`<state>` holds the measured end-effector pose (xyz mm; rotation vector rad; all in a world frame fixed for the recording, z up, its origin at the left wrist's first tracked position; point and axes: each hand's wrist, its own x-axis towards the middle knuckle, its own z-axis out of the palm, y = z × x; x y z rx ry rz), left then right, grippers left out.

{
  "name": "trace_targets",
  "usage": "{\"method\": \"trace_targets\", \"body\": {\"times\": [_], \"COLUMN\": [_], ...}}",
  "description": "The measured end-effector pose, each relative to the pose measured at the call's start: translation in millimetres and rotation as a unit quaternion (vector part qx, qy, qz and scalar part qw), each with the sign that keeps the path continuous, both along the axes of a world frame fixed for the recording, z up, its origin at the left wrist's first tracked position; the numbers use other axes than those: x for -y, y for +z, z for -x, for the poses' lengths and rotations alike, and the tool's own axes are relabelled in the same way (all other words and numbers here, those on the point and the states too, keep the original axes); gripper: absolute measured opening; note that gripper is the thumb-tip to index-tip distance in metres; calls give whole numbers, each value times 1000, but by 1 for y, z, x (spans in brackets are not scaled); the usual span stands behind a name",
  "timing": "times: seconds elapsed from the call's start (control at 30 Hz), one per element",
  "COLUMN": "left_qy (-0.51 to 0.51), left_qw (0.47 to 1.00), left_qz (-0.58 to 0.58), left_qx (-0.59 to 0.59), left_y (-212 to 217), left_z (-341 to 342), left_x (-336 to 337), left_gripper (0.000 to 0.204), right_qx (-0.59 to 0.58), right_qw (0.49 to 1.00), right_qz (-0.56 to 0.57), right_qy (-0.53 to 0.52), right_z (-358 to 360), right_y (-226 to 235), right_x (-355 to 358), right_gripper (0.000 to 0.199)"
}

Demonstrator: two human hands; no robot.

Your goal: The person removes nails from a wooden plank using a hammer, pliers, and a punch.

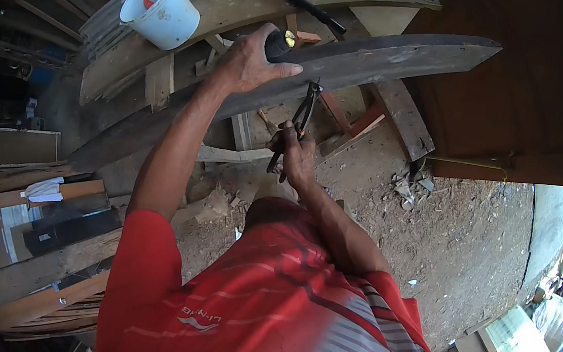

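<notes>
A long dark plank (376, 63) stretches across in front of me, worn grey along its near side. My left hand (247, 59) is at its far edge, wrapped round a dark cylindrical thing (276, 47) with a bright yellow end. The left thumb reaches out over the plank. Below the plank, my right hand (295, 155) grips the handles of a pair of pincers (303, 110). Their head is up against the plank's near side, around a small dark spike that looks like a nail. Most of the left fingers are hidden behind the dark thing.
Beyond the plank, a white bucket (168, 12) and a hammer (299, 0) rest on a wooden beam (226, 6). Wooden pieces (347, 120) stand beneath the plank. Stacked boards (34, 249) lie at left, a brown panel (508, 100) stands at right, and chips litter the dirt floor (460, 237).
</notes>
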<state>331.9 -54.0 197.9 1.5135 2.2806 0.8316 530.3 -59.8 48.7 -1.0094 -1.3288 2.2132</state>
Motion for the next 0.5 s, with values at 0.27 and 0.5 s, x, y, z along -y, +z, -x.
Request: {"method": "trace_targets", "body": {"times": [0.27,0.5], "left_qy": [1,-21], "left_qw": [996,992], "left_qz": [-86,-113], "left_qx": [33,57], "left_y": [-7,-18], "left_z": [9,9], "left_x": [19,15], "left_gripper": [68,67], "right_qx": [10,-6], "right_qw": [981,978], "right_qz": [-193,-206], "right_qy": [17,-37], "right_z": [-36,2], "right_y": [36,85], "right_x": [-12,-23], "right_gripper": [38,41]}}
